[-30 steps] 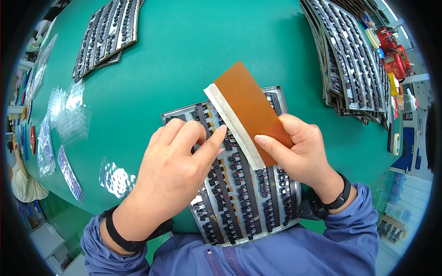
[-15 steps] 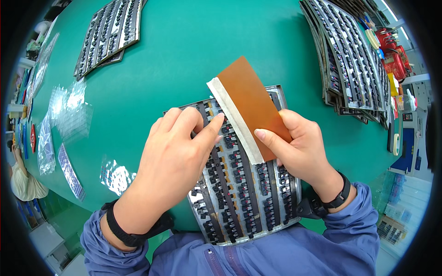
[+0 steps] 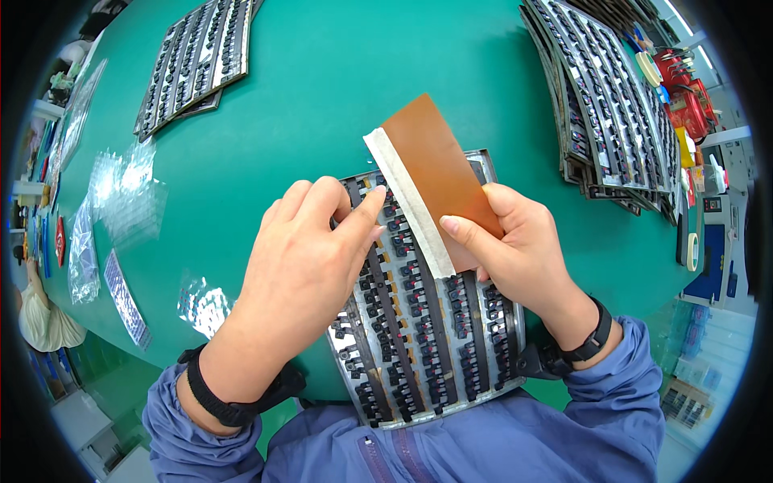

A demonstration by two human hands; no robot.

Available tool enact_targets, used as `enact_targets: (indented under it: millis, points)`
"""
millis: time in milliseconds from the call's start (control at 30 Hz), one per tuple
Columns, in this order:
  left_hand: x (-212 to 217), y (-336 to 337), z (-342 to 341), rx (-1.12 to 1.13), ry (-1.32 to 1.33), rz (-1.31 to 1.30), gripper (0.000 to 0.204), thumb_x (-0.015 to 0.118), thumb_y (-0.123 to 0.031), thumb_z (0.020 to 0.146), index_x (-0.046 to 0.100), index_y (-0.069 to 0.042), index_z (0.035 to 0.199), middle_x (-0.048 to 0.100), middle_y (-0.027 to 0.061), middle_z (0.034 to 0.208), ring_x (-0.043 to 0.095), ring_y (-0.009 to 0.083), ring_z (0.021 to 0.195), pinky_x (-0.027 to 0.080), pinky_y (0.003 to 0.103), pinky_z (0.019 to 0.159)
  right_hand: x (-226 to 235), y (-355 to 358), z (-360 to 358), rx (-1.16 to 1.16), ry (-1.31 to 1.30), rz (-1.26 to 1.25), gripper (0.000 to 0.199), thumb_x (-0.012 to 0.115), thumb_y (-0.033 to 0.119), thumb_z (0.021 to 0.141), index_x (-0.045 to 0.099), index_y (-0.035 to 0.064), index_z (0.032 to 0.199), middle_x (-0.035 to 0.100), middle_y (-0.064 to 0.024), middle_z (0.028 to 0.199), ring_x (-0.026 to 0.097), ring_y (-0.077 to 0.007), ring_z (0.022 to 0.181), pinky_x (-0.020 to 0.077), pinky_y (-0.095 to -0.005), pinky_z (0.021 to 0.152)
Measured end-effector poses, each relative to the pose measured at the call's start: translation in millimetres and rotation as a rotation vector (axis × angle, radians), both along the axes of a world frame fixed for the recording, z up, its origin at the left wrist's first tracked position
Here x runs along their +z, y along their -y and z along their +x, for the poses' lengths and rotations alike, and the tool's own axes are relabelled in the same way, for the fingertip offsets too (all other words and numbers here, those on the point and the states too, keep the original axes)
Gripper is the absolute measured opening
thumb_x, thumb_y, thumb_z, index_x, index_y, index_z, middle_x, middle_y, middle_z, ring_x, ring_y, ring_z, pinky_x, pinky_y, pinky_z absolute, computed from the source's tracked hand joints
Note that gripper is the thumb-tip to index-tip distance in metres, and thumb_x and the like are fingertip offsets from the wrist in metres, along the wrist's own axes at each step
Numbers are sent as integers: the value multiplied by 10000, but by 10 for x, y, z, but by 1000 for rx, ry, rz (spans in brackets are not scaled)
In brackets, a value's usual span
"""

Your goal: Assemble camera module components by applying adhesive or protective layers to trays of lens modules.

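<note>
My right hand (image 3: 519, 245) grips a brown rectangular board (image 3: 443, 169) by its lower right edge, thumb on top. A strip of whitish tape (image 3: 409, 201) runs along the board's left long edge. Beneath lies a metal tray (image 3: 441, 346) with rows of small black components; its front edge is against my clothing, and the board covers part of its far side. My left hand (image 3: 306, 249) is over the tray's left side, left of the tape, thumb and index finger drawn close together. Whatever sits between those fingertips is too small or hidden to make out.
A stack of similar filled trays (image 3: 608, 105) stands at the far right, with red containers (image 3: 687, 109) beyond it. More trays (image 3: 197, 60) lie at the far left. Clear plastic sheets (image 3: 125, 193) and a silvery strip (image 3: 126, 298) lie on the green table's left side.
My left hand has shifted slightly up and left. The board, still in my right hand, has moved a little upward with it.
</note>
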State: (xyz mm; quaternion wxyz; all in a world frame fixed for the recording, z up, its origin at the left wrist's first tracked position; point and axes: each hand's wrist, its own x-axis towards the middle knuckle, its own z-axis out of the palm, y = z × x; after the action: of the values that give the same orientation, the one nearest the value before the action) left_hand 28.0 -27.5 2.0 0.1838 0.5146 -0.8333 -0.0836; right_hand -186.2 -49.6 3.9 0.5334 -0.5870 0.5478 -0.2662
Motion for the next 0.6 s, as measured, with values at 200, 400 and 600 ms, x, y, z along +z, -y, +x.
enact_targets:
  millis: [200, 400, 600]
  points:
    - [-27, 50, -4, 11, 1, -6, 341, 673, -75, 816, 649, -53, 1155, 476, 75, 805, 487, 233, 751, 428, 360, 683, -41, 18, 0, -3, 13, -4, 154, 654, 128, 894, 652, -14, 953, 646, -34, 641, 543, -40, 498, 416, -222, 430]
    - [-23, 53, 16, 3, 5, -14, 329, 675, -89, 820, 652, -54, 1146, 476, 77, 801, 486, 240, 749, 426, 367, 690, -42, 24, -47, -8, 89, 10, 168, 653, 146, 903, 648, -4, 978, 644, -27, 687, 521, -35, 490, 401, -202, 420]
    - [224, -82, 31, -21, 23, 29, 366, 690, -123, 810, 633, -52, 1165, 497, 85, 845, 505, 252, 796, 433, 368, 727, -59, 72, -144, -98, 393, 144, 192, 634, 154, 921, 621, -10, 1022, 655, -35, 783, 501, -14, 491, 366, -156, 396]
